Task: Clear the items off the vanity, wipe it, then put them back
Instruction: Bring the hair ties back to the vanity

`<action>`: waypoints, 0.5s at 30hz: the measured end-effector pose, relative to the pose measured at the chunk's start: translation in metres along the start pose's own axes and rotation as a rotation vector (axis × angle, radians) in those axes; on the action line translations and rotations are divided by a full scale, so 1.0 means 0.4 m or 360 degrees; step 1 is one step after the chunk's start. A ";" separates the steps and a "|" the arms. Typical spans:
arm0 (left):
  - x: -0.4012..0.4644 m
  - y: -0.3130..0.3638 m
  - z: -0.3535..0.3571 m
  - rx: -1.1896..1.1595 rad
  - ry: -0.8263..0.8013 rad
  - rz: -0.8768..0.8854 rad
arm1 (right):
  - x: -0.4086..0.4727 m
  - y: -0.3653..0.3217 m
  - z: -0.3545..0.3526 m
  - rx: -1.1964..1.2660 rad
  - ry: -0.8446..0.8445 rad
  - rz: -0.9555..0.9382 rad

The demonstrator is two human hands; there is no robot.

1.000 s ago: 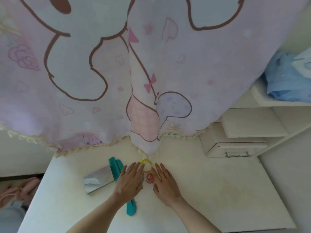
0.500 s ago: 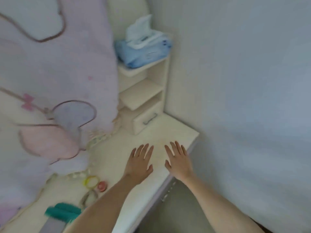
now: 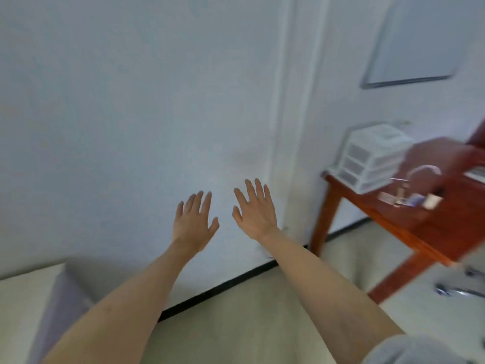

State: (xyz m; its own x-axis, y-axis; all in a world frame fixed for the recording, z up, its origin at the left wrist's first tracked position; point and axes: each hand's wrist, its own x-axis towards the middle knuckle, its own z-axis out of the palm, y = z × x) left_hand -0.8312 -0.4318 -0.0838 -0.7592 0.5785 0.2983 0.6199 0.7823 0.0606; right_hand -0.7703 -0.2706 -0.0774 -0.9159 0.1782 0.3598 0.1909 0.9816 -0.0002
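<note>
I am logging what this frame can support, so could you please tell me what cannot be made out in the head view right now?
- The vanity's items: out of frame; only a pale corner at the left edge, perhaps the vanity's.
- Small objects on the red-brown table: too blurred to identify.
- The table's right side: cut off by the frame edge.
- Left hand and right hand: only their backs show; the palms face away.

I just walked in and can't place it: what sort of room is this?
Probably a room in a home, perhaps a bedroom or study. A wooden table stands by the plain wall, carrying a white drawer organizer and small clutter. Both hands, left and right, are empty.
</note>
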 end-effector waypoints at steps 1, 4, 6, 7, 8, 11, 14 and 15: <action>0.037 0.084 0.009 -0.0025 0.0005 0.0093 | -0.022 0.088 -0.023 -0.0069 -0.0011 0.0067; 0.135 0.326 0.035 -0.0134 0.0046 0.0329 | -0.092 0.336 -0.077 -0.0255 -0.0055 0.0276; 0.179 0.473 0.049 -0.0217 0.0050 0.0520 | -0.144 0.477 -0.101 -0.0299 -0.0023 0.0504; 0.200 0.539 0.061 -0.0245 0.0051 0.0610 | -0.174 0.540 -0.111 -0.0290 -0.0024 0.0613; 0.220 0.601 0.077 -0.0273 0.0040 0.0682 | -0.204 0.599 -0.119 -0.0277 -0.0033 0.0695; 0.271 0.770 0.123 -0.0316 -0.0025 0.0834 | -0.281 0.753 -0.122 -0.0285 -0.0059 0.0883; 0.328 0.905 0.184 -0.0331 -0.0035 0.0997 | -0.334 0.883 -0.096 -0.0401 -0.0049 0.1048; 0.353 0.946 0.207 -0.0348 -0.0020 0.1035 | -0.342 0.923 -0.084 -0.0413 -0.0055 0.1077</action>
State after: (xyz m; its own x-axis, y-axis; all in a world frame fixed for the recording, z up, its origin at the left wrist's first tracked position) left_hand -0.7201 -0.0350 -0.0975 -0.2204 0.9186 0.3280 0.9754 0.2110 0.0643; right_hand -0.5628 0.0651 -0.0954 -0.5771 0.7473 0.3292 0.7936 0.6083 0.0104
